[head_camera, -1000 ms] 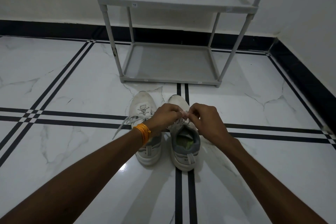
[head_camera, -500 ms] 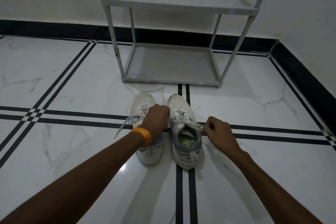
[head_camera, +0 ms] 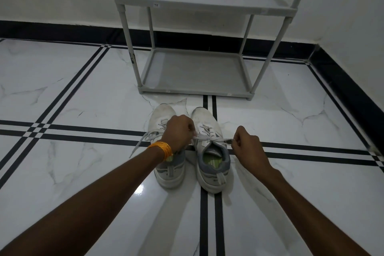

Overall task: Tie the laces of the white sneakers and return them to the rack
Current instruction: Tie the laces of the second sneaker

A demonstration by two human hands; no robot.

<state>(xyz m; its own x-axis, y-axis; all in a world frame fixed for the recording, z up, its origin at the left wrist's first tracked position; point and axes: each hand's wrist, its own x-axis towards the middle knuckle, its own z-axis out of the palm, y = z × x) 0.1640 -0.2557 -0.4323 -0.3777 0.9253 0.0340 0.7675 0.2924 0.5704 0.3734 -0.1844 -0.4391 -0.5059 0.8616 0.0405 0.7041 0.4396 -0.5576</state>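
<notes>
Two white sneakers stand side by side on the floor, toes toward the rack. The right sneaker (head_camera: 212,158) has a grey heel and green insole. My left hand (head_camera: 179,132) and my right hand (head_camera: 246,143) each pinch one end of its lace (head_camera: 214,139), stretched taut across the tongue. The left sneaker (head_camera: 161,118) lies partly under my left wrist, with a loose lace (head_camera: 139,143) trailing to the left. The grey two-shelf rack (head_camera: 195,72) stands just beyond the shoes, both shelves bare.
White marble floor (head_camera: 83,172) with black double stripes spreads all around. A white wall with a black skirting (head_camera: 62,31) runs behind the rack and along the right side. An orange bangle (head_camera: 163,148) sits on my left wrist.
My hands were together over the right sneaker's tongue; they have drawn apart sideways, pulling the lace ends tight. The view has shifted slightly.
</notes>
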